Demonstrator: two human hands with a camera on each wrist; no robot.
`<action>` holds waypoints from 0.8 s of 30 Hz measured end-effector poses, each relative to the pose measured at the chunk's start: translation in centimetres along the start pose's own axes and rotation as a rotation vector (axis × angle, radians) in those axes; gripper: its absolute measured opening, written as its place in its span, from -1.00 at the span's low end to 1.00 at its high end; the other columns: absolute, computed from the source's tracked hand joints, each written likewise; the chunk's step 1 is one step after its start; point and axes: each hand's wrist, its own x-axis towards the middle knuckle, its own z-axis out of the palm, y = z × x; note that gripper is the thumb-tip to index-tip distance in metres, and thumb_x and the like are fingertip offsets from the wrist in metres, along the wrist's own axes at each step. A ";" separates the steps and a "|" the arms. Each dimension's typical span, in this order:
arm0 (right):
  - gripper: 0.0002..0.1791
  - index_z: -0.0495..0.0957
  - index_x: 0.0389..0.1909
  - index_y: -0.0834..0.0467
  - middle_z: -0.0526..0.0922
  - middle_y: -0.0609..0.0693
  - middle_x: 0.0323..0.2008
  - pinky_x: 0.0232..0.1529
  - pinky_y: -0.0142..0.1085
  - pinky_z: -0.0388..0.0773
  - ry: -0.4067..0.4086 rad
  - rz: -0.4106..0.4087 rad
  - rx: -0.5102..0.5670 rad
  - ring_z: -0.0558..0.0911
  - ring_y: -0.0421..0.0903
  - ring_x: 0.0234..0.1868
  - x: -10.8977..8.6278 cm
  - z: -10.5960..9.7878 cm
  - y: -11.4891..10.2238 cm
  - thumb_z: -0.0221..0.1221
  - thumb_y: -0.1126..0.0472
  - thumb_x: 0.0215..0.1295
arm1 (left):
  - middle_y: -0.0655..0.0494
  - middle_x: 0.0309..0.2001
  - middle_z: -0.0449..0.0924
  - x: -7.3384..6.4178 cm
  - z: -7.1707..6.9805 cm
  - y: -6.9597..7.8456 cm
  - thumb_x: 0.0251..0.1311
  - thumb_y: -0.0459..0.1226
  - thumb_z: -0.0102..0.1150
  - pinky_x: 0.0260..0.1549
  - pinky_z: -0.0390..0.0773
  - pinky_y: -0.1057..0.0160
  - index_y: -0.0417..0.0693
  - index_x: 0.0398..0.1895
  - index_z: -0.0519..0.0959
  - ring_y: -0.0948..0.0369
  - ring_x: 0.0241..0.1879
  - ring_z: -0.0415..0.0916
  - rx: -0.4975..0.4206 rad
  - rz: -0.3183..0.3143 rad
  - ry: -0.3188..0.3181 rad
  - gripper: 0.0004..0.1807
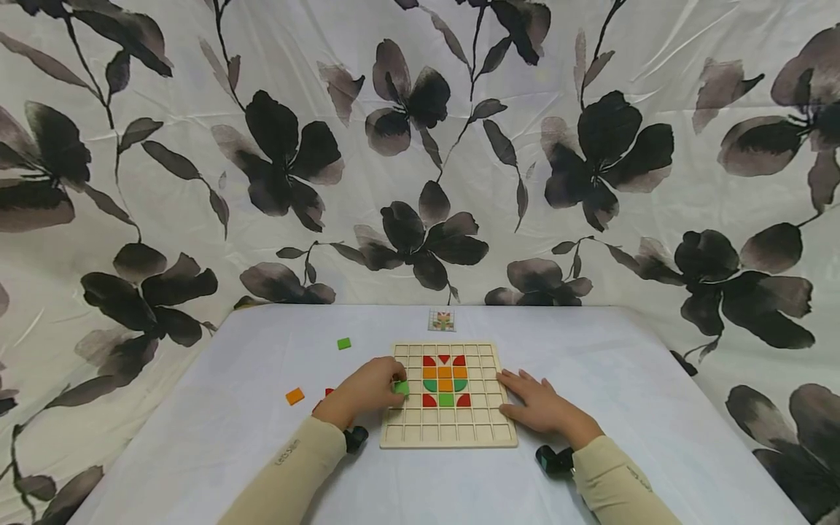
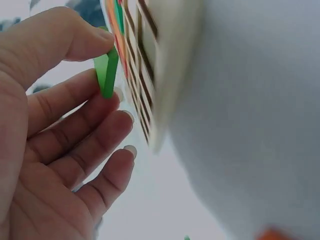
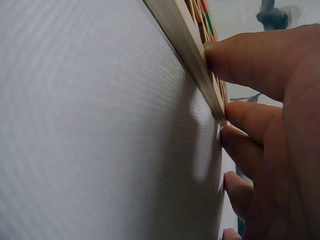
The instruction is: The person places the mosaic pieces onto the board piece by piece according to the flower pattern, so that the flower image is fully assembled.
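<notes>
My left hand (image 1: 369, 390) pinches a green square tile (image 2: 106, 72) between thumb and fingers, over the left columns of a wooden grid board (image 1: 482, 430). In the board's middle lies a pattern of coloured tiles: red pieces (image 1: 463, 400) at top and bottom, orange squares (image 1: 445, 372), green rounded pieces (image 1: 459, 384) at the sides and a light green square (image 1: 446, 399) low in the centre. Along the board's right edge rests my right hand (image 1: 545, 405), fingers extended; the right wrist view has its fingertips right at the wooden rim (image 3: 192, 55).
On the white table (image 1: 262, 467), left of the board, lie a green tile (image 1: 344, 343), an orange tile (image 1: 295, 396) and a red piece (image 1: 329, 391) partly behind my left hand. A small pattern card (image 1: 442, 321) lies beyond the board. Behind hangs a floral cloth (image 1: 420, 182).
</notes>
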 end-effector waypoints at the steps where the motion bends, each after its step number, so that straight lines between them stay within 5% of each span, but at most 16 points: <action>1: -0.29 0.24 0.43 0.08 0.22 0.08 0.46 0.36 0.35 -0.12 0.002 0.000 0.002 0.08 0.24 0.50 0.0 0.0 0.0 0.14 -0.05 0.31 | 0.19 -0.29 0.52 0.1 0.2 0.4 -0.03 -0.25 0.36 -0.15 0.51 0.19 -0.09 -0.20 0.63 0.23 -0.29 0.39 0.004 0.007 -0.009 -0.72; 8: -0.30 0.23 0.43 0.08 0.22 0.07 0.46 0.37 0.34 -0.13 0.000 0.003 -0.004 0.07 0.23 0.50 0.0 0.0 0.1 0.13 -0.05 0.32 | 0.16 -0.25 0.60 0.6 0.9 2.0 0.07 -0.30 0.32 -0.09 0.55 0.20 -0.11 -0.16 0.68 0.23 -0.26 0.44 0.029 0.016 -0.070 -0.77; 13: -0.30 0.22 0.44 0.07 0.20 0.07 0.47 0.37 0.34 -0.14 -0.005 0.003 -0.009 0.06 0.23 0.50 0.1 0.0 0.2 0.12 -0.06 0.33 | 0.13 -0.15 0.66 0.4 1.1 2.0 0.14 -0.29 0.31 0.02 0.55 0.16 -0.12 -0.12 0.71 0.21 -0.10 0.54 0.005 0.025 -0.084 -0.77; 17: -0.30 0.22 0.44 0.06 0.20 0.07 0.47 0.37 0.34 -0.15 0.000 0.001 -0.004 0.06 0.24 0.50 0.1 0.0 0.3 0.12 -0.06 0.33 | 0.14 -0.18 0.62 0.1 1.1 1.8 0.14 -0.26 0.33 -0.04 0.55 0.19 -0.13 -0.14 0.73 0.24 -0.15 0.52 0.001 0.049 -0.093 -0.77; 24: -0.30 0.22 0.44 0.06 0.20 0.06 0.47 0.37 0.34 -0.14 0.010 -0.003 -0.004 0.06 0.23 0.50 0.3 0.3 0.5 0.12 -0.06 0.33 | 0.12 -0.12 0.50 -0.6 1.1 1.6 0.26 -0.18 0.22 -0.05 0.51 0.23 -0.09 0.01 0.67 0.26 -0.18 0.41 0.131 0.129 -0.106 -0.69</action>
